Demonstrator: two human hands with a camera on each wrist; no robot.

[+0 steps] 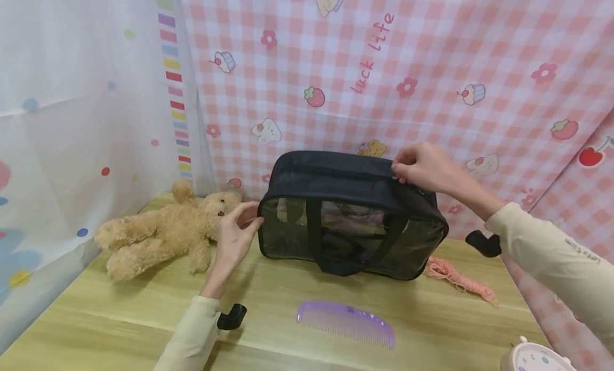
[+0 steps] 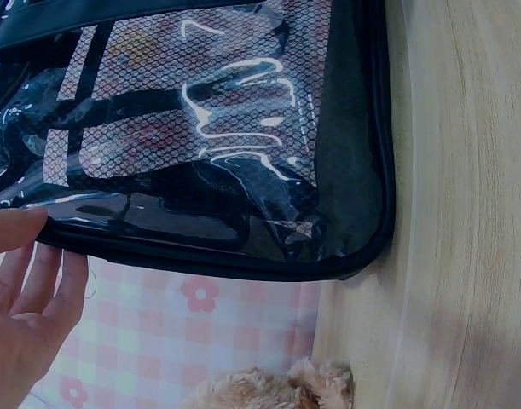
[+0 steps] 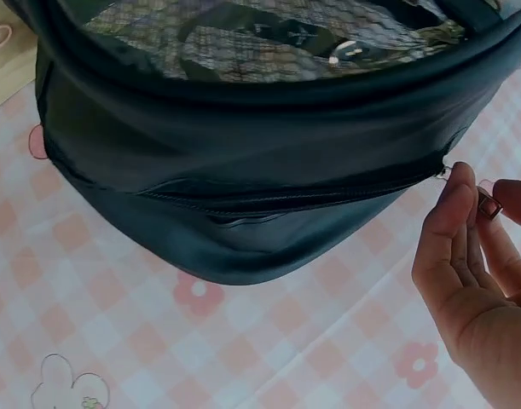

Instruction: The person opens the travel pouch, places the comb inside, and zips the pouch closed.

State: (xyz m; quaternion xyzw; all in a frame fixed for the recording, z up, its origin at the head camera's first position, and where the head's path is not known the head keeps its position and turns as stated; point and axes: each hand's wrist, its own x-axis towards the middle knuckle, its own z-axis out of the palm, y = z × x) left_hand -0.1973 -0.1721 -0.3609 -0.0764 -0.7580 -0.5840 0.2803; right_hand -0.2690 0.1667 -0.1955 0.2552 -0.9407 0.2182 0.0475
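A black bag (image 1: 352, 214) with see-through panels and dark straps stands upright on the table. At its left edge, my left hand (image 1: 236, 236) pinches the piped rim; the left wrist view shows the thumb on the front and the fingers behind. My right hand (image 1: 426, 169) is at the bag's top right. Between thumb and fingers it holds the small metal zipper pull (image 3: 489, 204), partly hidden by them. The zipper (image 3: 269, 203) runs along the bag's dark side. Behind the clear panel, a mesh layer (image 2: 217, 94) shows; other contents are hard to make out.
A tan teddy bear (image 1: 177, 227) lies left of the bag. In front is a purple comb (image 1: 346, 324). A pink yarn bundle (image 1: 460, 280) sits by the bag's right corner, and a white round clock-like object (image 1: 534, 357) at the lower right. A checked curtain (image 1: 297, 56) hangs behind.
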